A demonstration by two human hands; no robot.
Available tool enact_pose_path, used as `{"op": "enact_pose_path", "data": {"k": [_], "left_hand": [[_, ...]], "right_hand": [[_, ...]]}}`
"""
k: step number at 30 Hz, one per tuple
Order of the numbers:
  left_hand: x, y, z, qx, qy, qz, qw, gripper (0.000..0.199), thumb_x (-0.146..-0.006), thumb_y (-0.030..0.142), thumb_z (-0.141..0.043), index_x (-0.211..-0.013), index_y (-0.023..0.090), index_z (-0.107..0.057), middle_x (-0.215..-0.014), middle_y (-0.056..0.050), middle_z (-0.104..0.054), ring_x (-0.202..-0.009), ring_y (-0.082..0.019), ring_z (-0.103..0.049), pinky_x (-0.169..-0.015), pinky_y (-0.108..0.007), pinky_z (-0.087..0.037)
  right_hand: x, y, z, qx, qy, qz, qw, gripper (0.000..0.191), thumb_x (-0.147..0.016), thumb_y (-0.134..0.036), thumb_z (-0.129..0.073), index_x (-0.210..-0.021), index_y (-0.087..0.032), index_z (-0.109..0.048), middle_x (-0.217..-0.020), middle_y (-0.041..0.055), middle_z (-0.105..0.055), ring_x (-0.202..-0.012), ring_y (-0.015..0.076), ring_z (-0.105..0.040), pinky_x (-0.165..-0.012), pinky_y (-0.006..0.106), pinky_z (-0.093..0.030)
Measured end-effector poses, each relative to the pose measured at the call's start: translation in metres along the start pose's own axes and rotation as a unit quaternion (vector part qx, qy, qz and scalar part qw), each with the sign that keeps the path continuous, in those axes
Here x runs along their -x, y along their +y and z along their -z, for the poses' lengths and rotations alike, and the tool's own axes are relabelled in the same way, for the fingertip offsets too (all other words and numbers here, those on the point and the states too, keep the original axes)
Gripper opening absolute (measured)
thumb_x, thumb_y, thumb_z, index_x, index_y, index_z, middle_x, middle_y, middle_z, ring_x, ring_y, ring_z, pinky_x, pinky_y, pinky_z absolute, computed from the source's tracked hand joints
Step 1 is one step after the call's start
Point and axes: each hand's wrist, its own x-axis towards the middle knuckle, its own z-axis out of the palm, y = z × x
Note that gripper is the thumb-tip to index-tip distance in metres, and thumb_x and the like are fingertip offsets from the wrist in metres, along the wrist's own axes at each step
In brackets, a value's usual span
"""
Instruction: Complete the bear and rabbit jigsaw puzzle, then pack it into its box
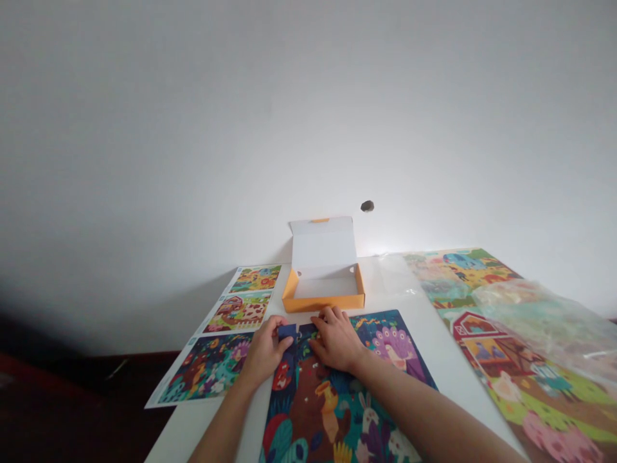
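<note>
Evidently, the fingertips and thumb of the left hand (264,350) pinch a dark blue jigsaw piece (287,331) at the upper left corner of the night-forest puzzle (330,405), while the right hand (337,337) lies on the puzzle's upper part, its fingers bent and spread, not clenched. Whether a small piece lies under the right fingertips cannot be told. The step in hand looks like the fitting of that corner piece, with the right hand seeming to steady the area just beside it. The next move appears to call for the piece's edges to be lined up with its neighbours, then light downward pressure without shifting the joined part; whether any tabs already interlock is too small to tell. The puzzle lies flat on the white table (457,379), with a peacock (395,347) at its upper right and a bear and rabbits lower down. Just beyond it stands an orange cardboard box (328,302), its lid raised and its white inside showing. To the left is a printed sheet (212,370) with three scenes, the nearest matching the night-forest design. On the right lie a farm picture (540,386) and, beyond it, a picture with a blue elephant (463,262), both partly under clear plastic (544,315). A pale wall (144,128) with a small hole (367,206) rises behind.
</note>
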Motion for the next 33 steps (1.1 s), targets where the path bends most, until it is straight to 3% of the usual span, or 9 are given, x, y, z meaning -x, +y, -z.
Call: {"op": "enact_pose_path", "data": {"k": [4, 9, 18, 22, 33], "left_hand": [[0.002, 0.002, 0.0, 0.056, 0.009, 0.014, 0.998, 0.018, -0.077, 0.025, -0.057, -0.094, 0.019, -0.054, -0.088, -0.002, -0.062, -0.08, -0.019, -0.058, -0.076, -0.032, -0.046], [0.001, 0.008, 0.004, 0.081, 0.015, 0.028, 0.996, 0.023, -0.077, 0.029, -0.06, -0.099, 0.02, -0.062, -0.096, -0.004, -0.067, -0.09, -0.021, -0.06, -0.083, -0.034, -0.046], [-0.009, 0.008, -0.003, 0.096, -0.003, 0.049, 0.994, 0.016, -0.072, 0.022, -0.059, -0.087, 0.019, -0.062, -0.081, 0.0, -0.066, -0.076, -0.019, -0.06, -0.072, -0.03, -0.045], [-0.021, 0.008, -0.008, 0.1, -0.016, 0.048, 0.994, 0.006, -0.068, 0.019, -0.056, -0.074, 0.018, -0.057, -0.061, 0.004, -0.055, -0.059, -0.014, -0.053, -0.059, -0.025, -0.041], [-0.017, 0.013, 0.0, 0.153, -0.019, -0.039, 0.987, 0.007, -0.07, 0.022, -0.056, -0.074, 0.017, -0.056, -0.067, 0.001, -0.054, -0.063, -0.014, -0.05, -0.06, -0.024, -0.039]], "right_hand": [[-0.003, 0.003, -0.005, 0.001, -0.001, -0.004, 1.0, 0.038, -0.085, -0.044, -0.054, -0.115, -0.02, -0.058, -0.11, 0.0103, -0.049, -0.106, 0.0262, -0.04, -0.09, 0.041, -0.034], [-0.002, 0.006, -0.005, -0.011, 0.009, -0.002, 1.0, 0.035, -0.085, -0.044, -0.055, -0.113, -0.022, -0.061, -0.108, 0.0092, -0.05, -0.105, 0.0249, -0.041, -0.088, 0.039, -0.035], [-0.004, 0.009, -0.01, -0.027, 0.019, -0.009, 0.999, 0.036, -0.083, -0.043, -0.059, -0.114, -0.024, -0.062, -0.106, 0.008, -0.05, -0.105, 0.024, -0.042, -0.089, 0.038, -0.036], [-0.005, 0.009, -0.009, -0.029, 0.01, -0.014, 0.999, 0.037, -0.083, -0.042, -0.06, -0.116, -0.025, -0.062, -0.108, 0.0081, -0.051, -0.107, 0.0242, -0.042, -0.09, 0.038, -0.035], [-0.004, 0.011, -0.008, -0.025, 0.003, -0.022, 0.999, 0.039, -0.082, -0.042, -0.06, -0.117, -0.024, -0.061, -0.107, 0.0094, -0.051, -0.107, 0.0256, -0.044, -0.093, 0.039, -0.037]]}}
